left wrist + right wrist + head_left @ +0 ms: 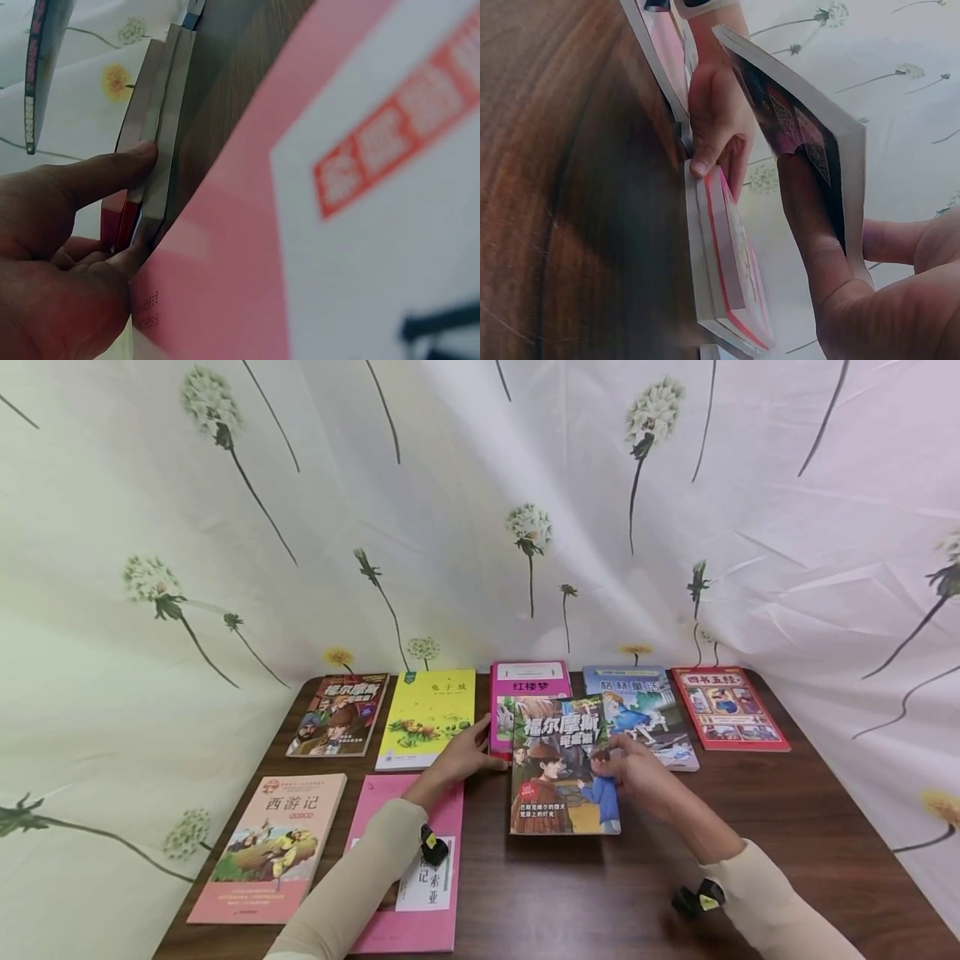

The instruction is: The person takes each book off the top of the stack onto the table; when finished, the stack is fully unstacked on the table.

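Observation:
My right hand (637,775) pinches a paperback comic book (562,797) by its right side, fingers beneath and thumb on top. This book hangs raised above the table and covers part of a stack topped by a pink book (531,673). At the stack's lower left corner, my left hand (467,755) grips with thumb and fingers. Several book edges (166,112) lie between thumb and fingers in the left wrist view. The right wrist view shows the raised book (810,112) tilted and apart from the stack (724,262).
A yellow book (427,718) and a dark comic book (339,714) lie at back left. A blue book (645,714) and a red book (731,710) are at back right. Nearer are a peach book (270,852) and a pink book (412,931), partly under my left arm.

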Demonstrator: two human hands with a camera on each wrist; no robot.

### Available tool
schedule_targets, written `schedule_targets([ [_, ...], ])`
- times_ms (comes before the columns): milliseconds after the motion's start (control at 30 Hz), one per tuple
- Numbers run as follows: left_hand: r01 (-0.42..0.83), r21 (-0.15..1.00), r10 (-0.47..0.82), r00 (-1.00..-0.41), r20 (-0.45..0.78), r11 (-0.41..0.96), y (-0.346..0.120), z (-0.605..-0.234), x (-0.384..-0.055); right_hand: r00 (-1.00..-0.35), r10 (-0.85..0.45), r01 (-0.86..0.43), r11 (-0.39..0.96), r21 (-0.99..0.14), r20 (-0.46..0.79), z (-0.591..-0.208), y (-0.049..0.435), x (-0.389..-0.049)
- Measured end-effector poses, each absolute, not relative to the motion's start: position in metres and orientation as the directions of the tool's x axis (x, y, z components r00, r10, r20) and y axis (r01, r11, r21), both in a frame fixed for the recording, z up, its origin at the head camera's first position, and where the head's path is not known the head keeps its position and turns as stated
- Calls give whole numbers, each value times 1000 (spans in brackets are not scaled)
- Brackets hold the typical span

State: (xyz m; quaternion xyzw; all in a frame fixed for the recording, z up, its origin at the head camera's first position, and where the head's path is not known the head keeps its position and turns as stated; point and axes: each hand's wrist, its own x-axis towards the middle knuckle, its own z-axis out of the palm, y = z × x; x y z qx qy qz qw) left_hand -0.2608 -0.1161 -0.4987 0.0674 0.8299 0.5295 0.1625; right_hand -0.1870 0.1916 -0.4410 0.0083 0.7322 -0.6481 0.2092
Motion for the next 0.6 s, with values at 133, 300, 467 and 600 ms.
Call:
schedule_targets([
  [133,-62,899,285,-937,-202,434,-117,-500,-262,-908,-270,280,181,-943,-321,-444,191,-180],
  [300,-66,900,283,-937,-204,431,-117,-500,-262,-910,-271,265,202,-943,-314,-451,189,-169],
  [467,-66,911,298,-933,-201,406,-117,-503,-264,-902,-278,272,225,-936,-329,-458,187,-158],
  [600,-66,915,304,-932,-200,397,-118,-505,-265,-886,-303,296,212,-931,-351,-465,185,-153],
])
